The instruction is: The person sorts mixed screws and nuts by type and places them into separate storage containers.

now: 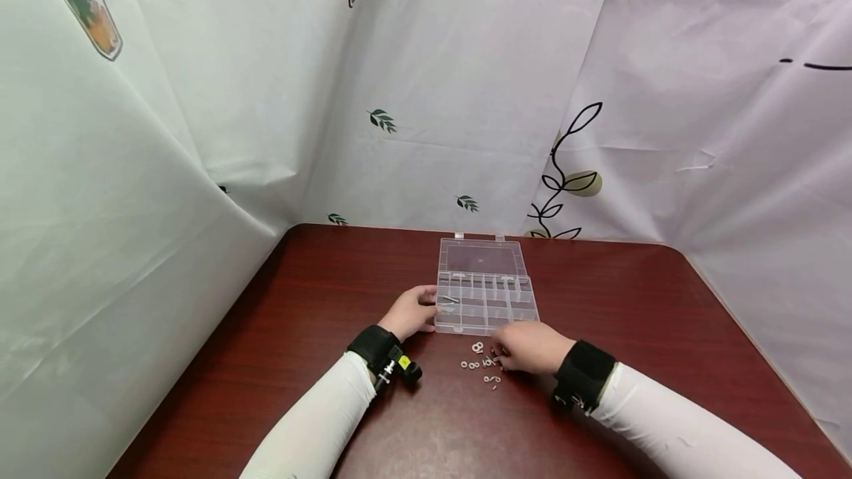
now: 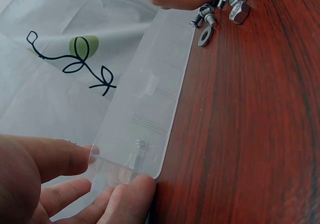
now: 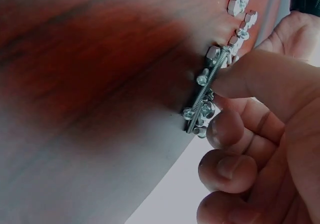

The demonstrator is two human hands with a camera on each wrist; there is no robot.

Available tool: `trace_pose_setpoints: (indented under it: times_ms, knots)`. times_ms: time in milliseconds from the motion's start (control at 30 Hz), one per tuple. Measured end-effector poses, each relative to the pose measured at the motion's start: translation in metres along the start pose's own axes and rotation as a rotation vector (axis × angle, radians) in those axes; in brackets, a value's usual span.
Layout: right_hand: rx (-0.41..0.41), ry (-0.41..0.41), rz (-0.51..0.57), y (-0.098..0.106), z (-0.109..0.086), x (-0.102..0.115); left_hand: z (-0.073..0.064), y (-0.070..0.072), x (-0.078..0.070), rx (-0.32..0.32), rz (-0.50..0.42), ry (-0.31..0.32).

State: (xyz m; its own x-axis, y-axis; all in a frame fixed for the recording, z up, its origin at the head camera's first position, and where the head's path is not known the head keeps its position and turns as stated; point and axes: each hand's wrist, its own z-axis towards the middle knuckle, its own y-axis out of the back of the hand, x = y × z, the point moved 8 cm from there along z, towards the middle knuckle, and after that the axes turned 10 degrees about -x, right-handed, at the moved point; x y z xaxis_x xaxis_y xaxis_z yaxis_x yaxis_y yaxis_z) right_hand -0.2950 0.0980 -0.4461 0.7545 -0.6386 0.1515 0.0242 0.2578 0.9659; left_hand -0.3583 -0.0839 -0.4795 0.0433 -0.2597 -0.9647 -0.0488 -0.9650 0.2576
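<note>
Box (image 1: 459, 330) on table (image 1: 426, 427), lid (image 1: 482, 257) folded back toward the wall. A few screws (image 1: 450, 300) lie at the left of the tray; nuts (image 2: 239, 12), small screws (image 3: 202, 77) and a washer (image 2: 205, 36) lie loose in front of the box.

Left hand (image 1: 411, 311): fingers spread over the box's left end, tips bent round its edges, gripping it. Right hand (image 1: 532, 348): fingers curled at the loose pile, thumb at a long screw (image 3: 206, 94). Whether it pinches that screw, cannot tell.

Risks, my judgement: the long screw lies across smaller pieces, so a pinch there could catch a neighbour too, or send nuts rolling. Slim, smooth shank: a grip off-centre might let it swivel and drop. Low dividers: a piece released early could land in the wrong compartment. If the left grip slackens, a knock could slide the light box.
</note>
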Motion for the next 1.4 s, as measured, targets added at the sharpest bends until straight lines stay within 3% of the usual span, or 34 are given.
trace_pose_setpoints:
  times_ms: [500,1000,1233,1400]
  knots:
    - [0.035,-0.001,0.054,-0.004,0.003,-0.001,-0.001,0.001,0.004,0.003,0.007,0.002]
    - [-0.171,0.052,0.034,0.027,0.023,0.01,0.0,0.003,0.003,-0.002,-0.009,0.0]
    - [-0.218,-0.047,0.029,0.035,0.043,0.014,0.002,0.001,0.003,-0.007,0.002,-0.006]
    - [-0.216,-0.07,0.004,0.032,0.061,0.02,0.003,0.0,0.003,-0.001,-0.005,-0.006]
